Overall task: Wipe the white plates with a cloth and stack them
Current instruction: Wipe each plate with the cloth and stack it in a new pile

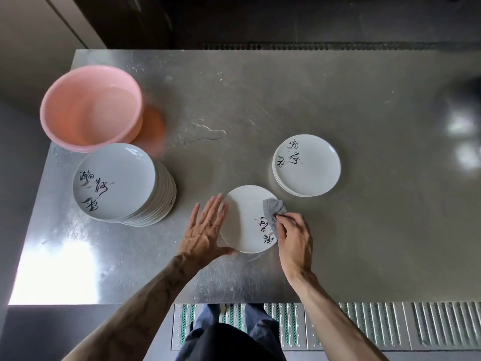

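Observation:
A white plate [244, 220] with dark brush lettering lies flat on the steel table in front of me. My left hand [205, 227] rests at its left rim with fingers straight and thumb along the near edge. My right hand [294, 235] pinches a grey cloth [273, 208] and holds it on the plate's right side. A tall stack of the same plates [117, 183] stands at the left. A low stack of plates [307, 165] sits at the right, just beyond the single plate.
A pink plastic basin [91, 108] holding water stands at the far left behind the tall stack. A small puddle [205, 134] lies mid-table. The steel table [364, 230] ends near my body, with a grated floor mat [364, 327] below.

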Demonstrator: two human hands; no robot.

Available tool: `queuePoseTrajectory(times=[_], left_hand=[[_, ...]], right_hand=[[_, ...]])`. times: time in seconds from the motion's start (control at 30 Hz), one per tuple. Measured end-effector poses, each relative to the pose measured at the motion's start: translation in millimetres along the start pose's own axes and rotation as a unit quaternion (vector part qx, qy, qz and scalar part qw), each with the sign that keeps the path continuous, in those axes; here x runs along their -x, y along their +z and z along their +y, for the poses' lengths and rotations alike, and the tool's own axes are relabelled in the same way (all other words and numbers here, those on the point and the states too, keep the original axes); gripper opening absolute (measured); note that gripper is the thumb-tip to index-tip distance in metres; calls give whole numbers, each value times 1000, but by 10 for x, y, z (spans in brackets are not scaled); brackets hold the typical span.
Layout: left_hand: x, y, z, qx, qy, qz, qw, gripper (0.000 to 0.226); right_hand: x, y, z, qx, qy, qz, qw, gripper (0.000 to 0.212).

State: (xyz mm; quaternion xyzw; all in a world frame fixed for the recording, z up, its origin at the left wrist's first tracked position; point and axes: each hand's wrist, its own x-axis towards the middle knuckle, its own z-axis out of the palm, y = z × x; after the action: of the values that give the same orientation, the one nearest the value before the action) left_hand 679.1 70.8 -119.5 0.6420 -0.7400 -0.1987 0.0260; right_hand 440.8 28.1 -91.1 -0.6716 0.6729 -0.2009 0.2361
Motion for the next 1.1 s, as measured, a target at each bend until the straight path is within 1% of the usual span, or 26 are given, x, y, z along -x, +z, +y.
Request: queuePoseTrajectory(times=[0.07, 0.2, 0.23, 0.33, 0.43, 0.5, 0.53, 0.6, 0.63, 0.67, 0.7, 0.73, 0.8, 0.83, 0.87, 0.9, 0.93, 0.97, 1.03, 1.07, 1.1], left_hand=[[-49, -3, 25, -10, 63, 3, 998, 123], [-124, -38, 66, -16, 98, -39, 994, 103], [-116, -64, 73, -17, 113, -31, 993, 96], [-82, -143, 108, -22, 166, 33, 985, 78], [-63, -275, 137, -14, 187, 86, 978, 60], [-67, -419, 185, 25, 171, 85, 981, 52], [-76, -508, 226, 55, 148, 72, 985, 47], [-104, -690, 313, 127, 69, 55, 988, 37], [-120, -773, 350, 172, 27, 53, 983, 34], [-132, -847, 387, 228, -4, 54, 972, 34], [-132, -904, 416, 304, -24, 50, 951, 34], [-113, -961, 441, 393, -39, 36, 918, 31], [-38, -1070, 495, 554, -76, -12, 829, 23], [10, -1113, 510, 604, -92, -27, 791, 21], [54, -1147, 521, 637, -101, -33, 764, 22], [88, -1177, 537, 657, -102, -36, 746, 24], [113, -1195, 548, 668, -101, -37, 736, 27], [131, -1216, 557, 673, -103, -36, 731, 29], [170, -1239, 569, 683, -114, -29, 721, 32], [195, -1250, 570, 689, -118, -25, 715, 33], [224, -1271, 571, 696, -118, -20, 708, 31]], right_hand=[[-8, -17, 6, -3, -2, -5, 1000, 23], [-3, -37, 60, -21, 10, -11, 1000, 23], [-9, -47, 71, -30, 18, -13, 999, 22], [-54, -119, 81, -80, 45, 3, 996, 19], [-114, -211, 10, -184, 100, 51, 976, 18], [-155, -280, -88, -260, 131, 80, 953, 16], [-179, -315, -141, -287, 136, 91, 944, 15], [-250, -375, -264, -319, 128, 97, 934, 13], [-300, -406, -337, -327, 119, 93, 933, 12], [-353, -434, -414, -328, 109, 87, 934, 12], [-408, -463, -492, -325, 98, 80, 937, 12], [-461, -495, -573, -317, 84, 72, 942, 13], [-552, -563, -720, -284, 42, 52, 957, 14], [-584, -601, -782, -258, 12, 38, 965, 16], [-599, -638, -844, -230, -26, 23, 973, 20], [-587, -668, -911, -201, -71, 6, 977, 26], [-556, -689, -987, -174, -125, -9, 977, 30], [-507, -695, -1071, -149, -183, -24, 971, 30], [-377, -694, -1206, -102, -295, -58, 948, 25], [-354, -710, -1236, -83, -332, -68, 937, 23], [-382, -743, -1242, -75, -344, -68, 933, 24]])
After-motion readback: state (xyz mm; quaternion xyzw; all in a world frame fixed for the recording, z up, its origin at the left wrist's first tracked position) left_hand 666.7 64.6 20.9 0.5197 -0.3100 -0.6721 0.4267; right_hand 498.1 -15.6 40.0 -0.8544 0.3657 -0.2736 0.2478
